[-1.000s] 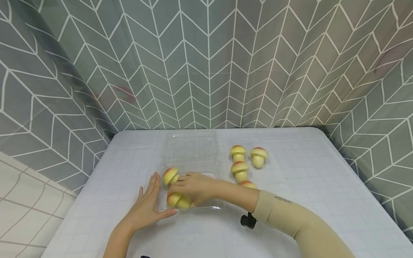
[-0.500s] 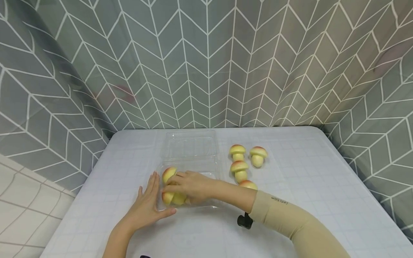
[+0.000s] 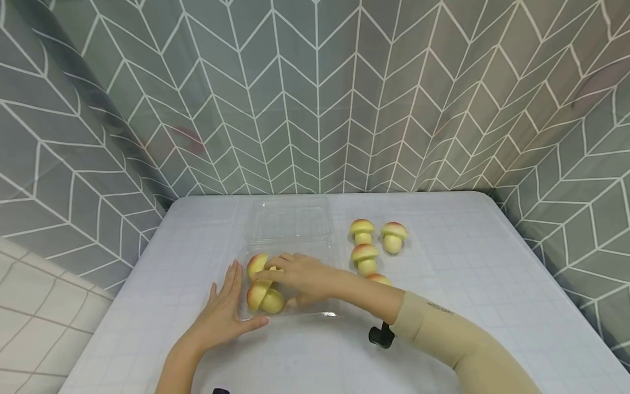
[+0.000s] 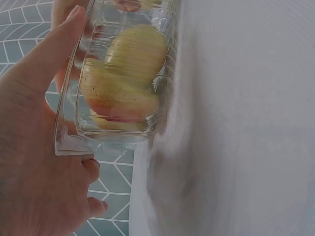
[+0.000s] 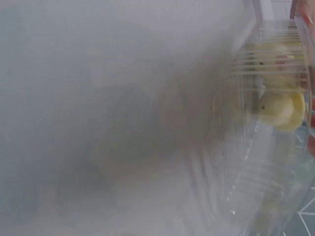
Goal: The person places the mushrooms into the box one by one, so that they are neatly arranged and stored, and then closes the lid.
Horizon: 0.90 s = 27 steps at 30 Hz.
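Nearer the left edge of the white desk (image 3: 458, 273) than its right, two yellow mushroom shapes (image 3: 258, 296) lie along the left side of an open clear plastic box (image 3: 320, 251), the rear one partly covered by a person's right hand (image 3: 299, 279), its grip loose and wide, though whether its fingertips touch is hard to make out. Against the box's near left corner the left hand (image 3: 222, 313) spreads its fingers and thumb, gripping nothing. Between the box and the desk's right edge sit four more mushroom shapes (image 3: 364, 253), the nearest half hidden behind the right forearm (image 3: 369, 298).
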Tool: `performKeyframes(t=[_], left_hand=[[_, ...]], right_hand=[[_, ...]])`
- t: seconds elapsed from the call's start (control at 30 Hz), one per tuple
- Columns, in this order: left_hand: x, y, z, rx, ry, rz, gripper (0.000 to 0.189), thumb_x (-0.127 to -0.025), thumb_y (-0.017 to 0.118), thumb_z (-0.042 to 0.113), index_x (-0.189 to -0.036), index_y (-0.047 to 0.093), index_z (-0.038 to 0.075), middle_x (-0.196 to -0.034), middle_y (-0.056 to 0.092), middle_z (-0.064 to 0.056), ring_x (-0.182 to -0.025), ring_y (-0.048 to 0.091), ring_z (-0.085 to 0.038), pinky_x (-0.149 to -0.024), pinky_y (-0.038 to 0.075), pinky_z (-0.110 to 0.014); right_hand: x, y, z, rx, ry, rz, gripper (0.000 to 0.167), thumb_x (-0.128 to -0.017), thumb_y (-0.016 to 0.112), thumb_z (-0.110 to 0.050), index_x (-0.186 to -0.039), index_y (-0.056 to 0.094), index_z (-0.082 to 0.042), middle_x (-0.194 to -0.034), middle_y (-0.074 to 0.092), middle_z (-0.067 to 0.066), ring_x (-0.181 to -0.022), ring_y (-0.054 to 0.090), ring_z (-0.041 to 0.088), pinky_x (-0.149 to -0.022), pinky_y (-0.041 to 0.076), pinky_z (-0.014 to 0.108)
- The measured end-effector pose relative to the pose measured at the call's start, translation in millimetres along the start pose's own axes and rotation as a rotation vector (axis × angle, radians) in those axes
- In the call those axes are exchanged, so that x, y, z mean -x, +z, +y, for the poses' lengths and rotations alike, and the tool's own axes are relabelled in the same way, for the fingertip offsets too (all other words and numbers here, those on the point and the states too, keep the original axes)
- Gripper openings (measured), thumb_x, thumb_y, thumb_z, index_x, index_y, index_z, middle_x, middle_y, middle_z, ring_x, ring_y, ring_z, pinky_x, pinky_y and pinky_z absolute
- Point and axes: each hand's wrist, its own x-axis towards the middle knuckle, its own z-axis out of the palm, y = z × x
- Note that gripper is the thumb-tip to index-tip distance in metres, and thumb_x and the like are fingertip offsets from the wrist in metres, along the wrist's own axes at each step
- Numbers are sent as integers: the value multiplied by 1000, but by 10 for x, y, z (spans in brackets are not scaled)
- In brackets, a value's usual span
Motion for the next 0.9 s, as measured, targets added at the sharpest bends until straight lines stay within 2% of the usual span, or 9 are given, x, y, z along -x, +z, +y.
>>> performKeyframes(t=[0.23,0.4,0.63,0.9], left_hand=[[-5,-6,6,-3,-8,-6,126,-74,71,63,-151,-1,-6,-158,-3,-24,-144,3,-42,-105,5,-72],[-9,-13,16,-5,1,2,126,-74,72,62,-151,0,-7,-158,-2,-25,-144,3,-42,-104,5,-72],[-1,-18,28,-14,4,5,126,-73,72,62,-150,2,-8,-157,-1,-26,-144,3,-42,-104,6,-72],[-10,0,17,-15,2,11,126,-73,72,62,-150,2,-9,-157,-1,-26,-144,3,-42,-104,6,-72]], right_hand=[[134,-87,44,-76,67,68,89,-72,82,-43,-145,37,-21,-138,43,0,-125,43,15,-103,38,32],[237,-153,49,-107,114,162,88,-69,82,-50,-141,41,-22,-131,47,1,-120,48,16,-97,44,34],[386,-235,37,-136,100,300,86,-68,82,-52,-140,44,-22,-124,50,1,-114,49,17,-92,46,35],[587,-298,37,-123,120,337,93,-65,79,-61,-141,43,-22,-124,50,3,-115,49,18,-98,42,37]])
